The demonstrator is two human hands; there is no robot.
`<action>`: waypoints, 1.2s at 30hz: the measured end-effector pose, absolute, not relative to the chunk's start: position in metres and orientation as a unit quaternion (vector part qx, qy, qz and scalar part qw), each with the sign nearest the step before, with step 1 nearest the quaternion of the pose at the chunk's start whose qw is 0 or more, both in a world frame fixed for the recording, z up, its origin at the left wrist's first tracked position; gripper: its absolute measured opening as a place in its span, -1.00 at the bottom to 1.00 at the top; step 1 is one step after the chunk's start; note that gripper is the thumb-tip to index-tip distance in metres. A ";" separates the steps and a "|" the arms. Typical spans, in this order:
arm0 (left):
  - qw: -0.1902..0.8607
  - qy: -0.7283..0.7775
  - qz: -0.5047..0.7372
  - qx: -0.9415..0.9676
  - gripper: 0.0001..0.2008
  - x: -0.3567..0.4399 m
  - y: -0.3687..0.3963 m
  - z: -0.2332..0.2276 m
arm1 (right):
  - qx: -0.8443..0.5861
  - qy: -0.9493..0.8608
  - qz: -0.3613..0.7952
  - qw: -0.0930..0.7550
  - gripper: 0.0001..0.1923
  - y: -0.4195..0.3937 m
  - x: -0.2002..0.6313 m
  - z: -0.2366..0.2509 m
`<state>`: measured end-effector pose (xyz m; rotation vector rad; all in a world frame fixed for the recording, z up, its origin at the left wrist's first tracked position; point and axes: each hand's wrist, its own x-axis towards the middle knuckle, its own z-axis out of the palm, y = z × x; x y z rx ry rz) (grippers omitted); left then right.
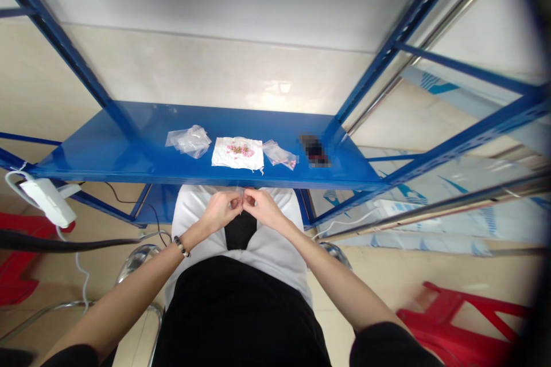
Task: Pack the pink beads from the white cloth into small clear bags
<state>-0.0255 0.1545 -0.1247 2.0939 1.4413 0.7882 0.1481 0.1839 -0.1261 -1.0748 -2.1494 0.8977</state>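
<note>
Over my lap, just in front of the shelf edge, my left hand (224,208) and my right hand (260,206) meet with fingertips pinched together. A bit of something thin and clear shows between them, too small to name. On the blue shelf (129,155) lies a white cloth or paper sheet (217,157) with a scatter of small pink and brownish beads or pieces (240,150). Left of the sheet is a loose heap of clear plastic bags (189,141). To its right lies a clear bag (279,155) with some pink pieces inside.
A dark, blurred-out object (315,150) lies at the shelf's right. Blue metal posts (370,86) frame both sides. A white power strip (48,202) hangs at the left with cables. Red plastic stools (451,321) stand on the floor at both sides.
</note>
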 end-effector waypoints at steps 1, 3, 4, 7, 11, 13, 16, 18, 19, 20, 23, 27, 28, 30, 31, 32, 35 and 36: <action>0.230 0.533 0.288 0.761 -0.86 -0.026 0.154 -0.125 | -0.409 -0.803 0.327 0.286 -0.88 0.184 0.148 -0.127; 0.207 0.552 0.293 0.752 -0.86 -0.026 0.155 -0.124 | -0.425 -0.803 0.304 0.288 -0.87 0.183 0.147 -0.128; 0.196 0.564 0.294 0.746 -0.87 -0.027 0.155 -0.124 | -0.433 -0.803 0.291 0.288 -0.86 0.183 0.146 -0.129; 0.165 0.592 0.291 0.733 -0.88 -0.027 0.155 -0.123 | -0.453 -0.802 0.261 0.288 -0.87 0.182 0.146 -0.131; 0.108 0.585 0.274 0.756 -0.88 -0.026 0.152 -0.122 | -0.475 -0.795 0.242 0.289 -0.88 0.183 0.146 -0.133; 0.077 0.578 0.265 0.768 -0.87 -0.025 0.151 -0.122 | -0.489 -0.791 0.230 0.288 -0.86 0.182 0.146 -0.133; 0.060 0.594 0.262 0.758 -0.87 -0.024 0.149 -0.121 | -0.512 -0.783 0.207 0.285 -0.84 0.180 0.145 -0.131; 0.060 0.600 0.264 0.753 -0.86 -0.024 0.148 -0.122 | -0.524 -0.780 0.191 0.284 -0.83 0.178 0.145 -0.130; 0.059 0.597 0.265 0.755 -0.86 -0.023 0.147 -0.122 | -0.525 -0.780 0.187 0.285 -0.84 0.177 0.145 -0.129; 0.059 0.591 0.264 0.760 -0.86 -0.023 0.147 -0.123 | -0.522 -0.781 0.187 0.288 -0.87 0.176 0.145 -0.129; 0.058 0.572 0.260 0.776 -0.87 -0.020 0.143 -0.126 | -0.499 -0.784 0.224 0.293 -0.95 0.175 0.145 -0.128; 0.060 0.568 0.254 0.781 -0.85 -0.018 0.139 -0.127 | -0.442 -0.795 0.298 0.289 -0.93 0.177 0.147 -0.128; 0.061 0.568 0.253 0.781 -0.85 -0.018 0.139 -0.127 | -0.430 -0.798 0.309 0.289 -0.92 0.178 0.147 -0.128; 0.060 0.568 0.251 0.782 -0.84 -0.018 0.138 -0.126 | -0.425 -0.799 0.313 0.288 -0.94 0.179 0.147 -0.130; 0.058 0.570 0.250 0.781 -0.84 -0.019 0.139 -0.126 | -0.430 -0.798 0.308 0.288 -0.94 0.179 0.147 -0.130; 0.056 0.574 0.250 0.777 -0.84 -0.019 0.139 -0.125 | -0.438 -0.796 0.301 0.289 -0.92 0.179 0.148 -0.131; 0.057 0.599 0.256 0.756 -0.82 -0.021 0.141 -0.124 | -0.463 -0.786 0.283 0.297 -0.88 0.180 0.149 -0.131; 0.062 0.607 0.259 0.749 -0.82 -0.021 0.142 -0.124 | -0.468 -0.783 0.280 0.299 -0.88 0.180 0.150 -0.131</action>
